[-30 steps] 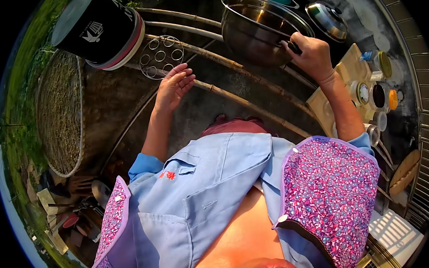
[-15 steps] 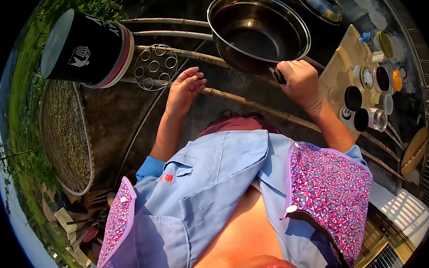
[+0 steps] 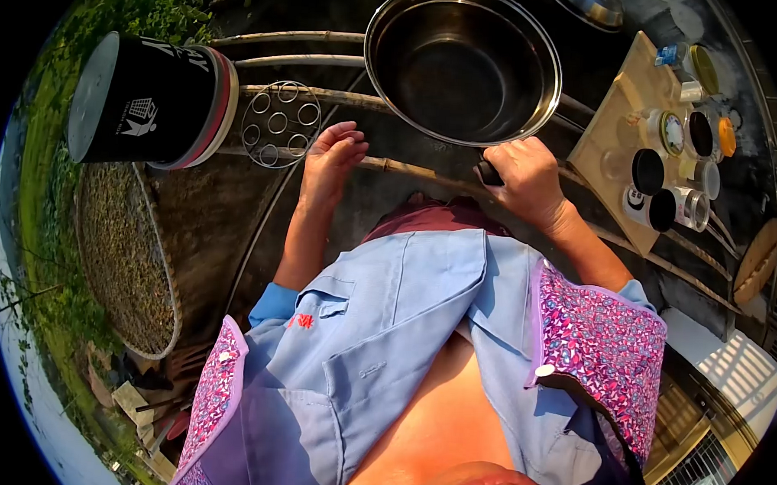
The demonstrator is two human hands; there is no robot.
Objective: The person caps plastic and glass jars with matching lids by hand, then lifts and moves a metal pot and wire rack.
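My right hand is wrapped round the black handle of a large metal pot, whose open mouth faces me over the bamboo poles. Nothing shows inside the pot. My left hand is raised with its fingers loosely curled and apart, holding nothing. Just beside its fingertips is a round wire rack made of small rings, lying on the poles. It is close to the hand, but I cannot tell whether they touch.
A black bucket stands at the left, above a round tray of dried material. On the right a wooden board holds several jars and lids. A metal lid sits at the top. Bamboo poles run across the middle.
The pot has tipped so its mouth faces me, and my right hand on its handle has moved down and slightly left. My left hand has shifted slightly to the right.
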